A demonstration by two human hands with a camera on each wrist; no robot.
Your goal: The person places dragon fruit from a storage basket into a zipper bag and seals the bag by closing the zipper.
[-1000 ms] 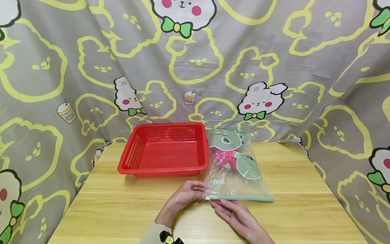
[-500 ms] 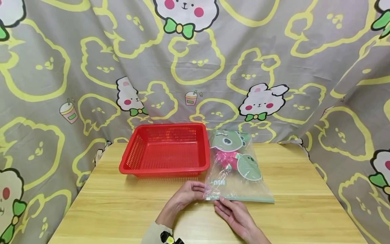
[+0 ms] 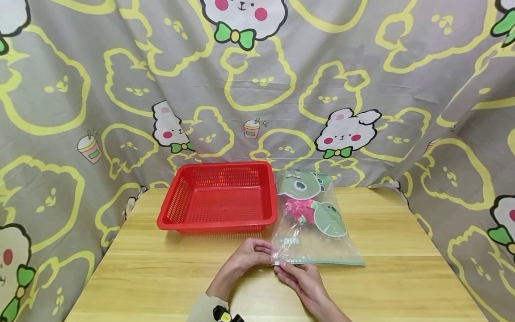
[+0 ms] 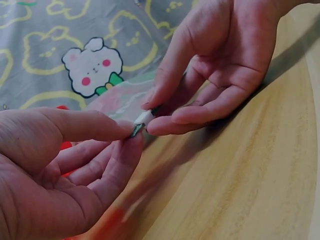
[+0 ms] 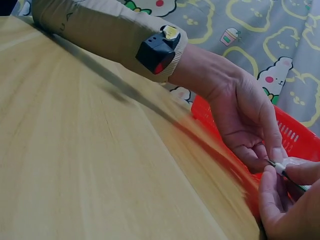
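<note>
A clear zip bag [image 3: 310, 248] with green cartoon prints lies on the table, its green zip edge toward me and something pink [image 3: 299, 209] inside. My left hand [image 3: 251, 257] pinches the left end of the zip edge between thumb and index finger. Right beside it, my right hand [image 3: 303, 284] pinches the edge at the white slider [image 4: 144, 118], thumb on top. In the right wrist view both hands' fingertips meet around the white slider [image 5: 281, 167]. What the pink item is cannot be made out through the film.
A red plastic basket [image 3: 217, 222] with slotted walls stands left of the bag, close against it. The wooden table [image 3: 161, 277] ends at a grey patterned curtain [image 3: 273, 67] behind and at both sides.
My right hand has come up to the zip edge and shifted left to the slider, its thumb now on it. The left hand keeps its hold at the corner.
</note>
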